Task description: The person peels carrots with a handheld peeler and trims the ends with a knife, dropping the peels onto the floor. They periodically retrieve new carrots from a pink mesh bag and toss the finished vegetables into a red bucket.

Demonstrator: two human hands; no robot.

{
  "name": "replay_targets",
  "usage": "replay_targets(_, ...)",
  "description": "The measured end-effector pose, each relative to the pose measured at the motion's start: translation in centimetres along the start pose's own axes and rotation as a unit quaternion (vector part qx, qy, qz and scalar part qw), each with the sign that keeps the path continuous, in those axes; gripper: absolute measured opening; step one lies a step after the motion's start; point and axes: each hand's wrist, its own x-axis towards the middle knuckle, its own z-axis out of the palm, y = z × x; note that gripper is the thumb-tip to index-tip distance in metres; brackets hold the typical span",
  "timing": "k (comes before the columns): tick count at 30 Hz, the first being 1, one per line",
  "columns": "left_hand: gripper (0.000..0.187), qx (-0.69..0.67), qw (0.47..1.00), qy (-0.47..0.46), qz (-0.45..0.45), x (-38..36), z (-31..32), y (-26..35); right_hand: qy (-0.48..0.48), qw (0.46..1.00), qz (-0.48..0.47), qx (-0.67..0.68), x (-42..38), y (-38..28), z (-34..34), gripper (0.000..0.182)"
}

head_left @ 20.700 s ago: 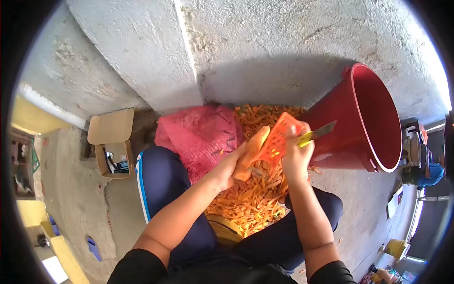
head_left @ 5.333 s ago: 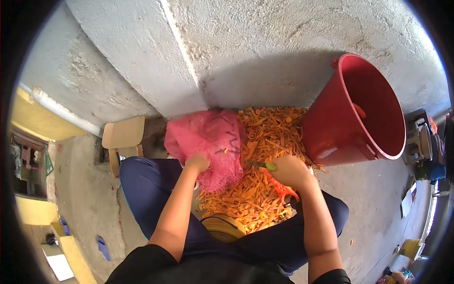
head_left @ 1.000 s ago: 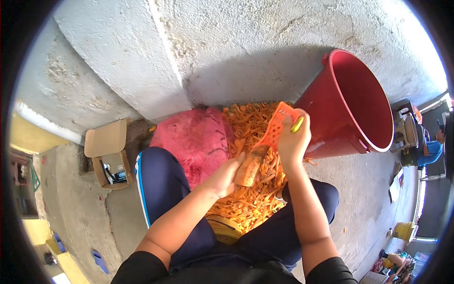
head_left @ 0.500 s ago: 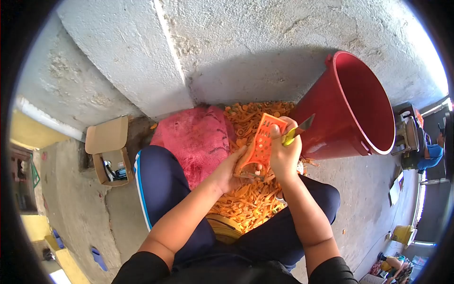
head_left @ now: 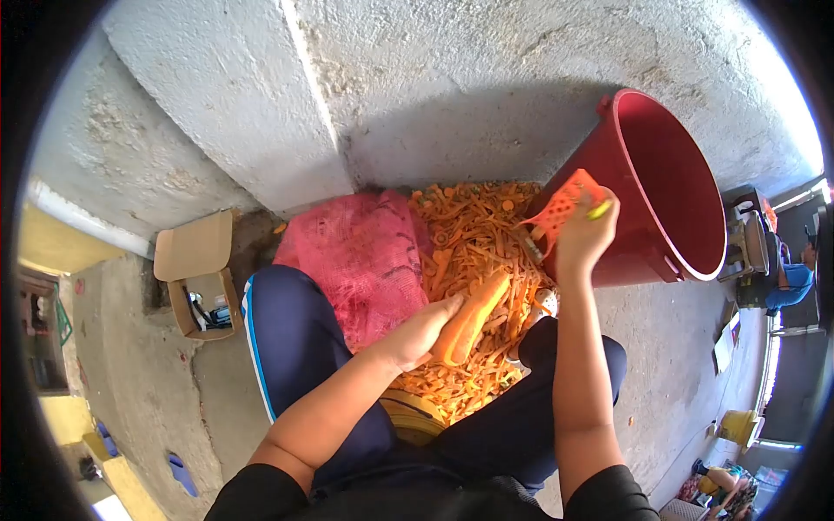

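My left hand [head_left: 423, 334] is wrapped round the lower end of a peeled orange carrot [head_left: 472, 319], which tilts up to the right over the peelings. My right hand [head_left: 588, 233] grips an orange perforated peeler [head_left: 560, 207], with something yellow-green [head_left: 599, 209] also between its fingers. That hand is in front of the dark red bucket [head_left: 627, 195], apart from the carrot. Under both hands lies a heap of orange peelings [head_left: 473, 230]. A pink mesh sack [head_left: 352, 256] rests left of the heap.
An open cardboard box [head_left: 193, 252] with small items stands on the floor at the left. The grey wall [head_left: 452, 69] runs behind the heap. A yellowish round rim [head_left: 408, 412] shows between my legs. Other people [head_left: 789, 282] are at the far right.
My right hand has moved up and right with the peeler, away from my left hand. The carrot, mostly hidden behind the peeler before, is now in plain view. The knife blade no longer shows.
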Motion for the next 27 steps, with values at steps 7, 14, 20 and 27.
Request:
replay_targets(7, 0.039, -0.189, 0.981, -0.028, -0.008, 1.9, -2.1, 0.6, -0.216, 0.956, 0.025, 0.198, -5.9, -3.6, -1.2, 0.018)
replay_targets(14, 0.038, -0.166, 0.985, 0.032, -0.034, 1.0, 0.2, 1.7, -0.282, 0.946, -0.001, 0.159, -8.3, -4.4, -1.0, 0.018)
replay_targets(20, 0.042, -0.002, 1.000, 0.009, -0.004, 1.0, -1.2, 0.3, -0.156, 0.980, -0.082, 0.094, -5.4, -1.9, 0.3, 0.017)
replay_targets(27, 0.039, -0.138, 0.988, 0.059, -0.031, 0.1, 0.2, 1.5, -0.111, 0.983, 0.034, 0.144, -2.1, -1.9, -0.6, 0.018)
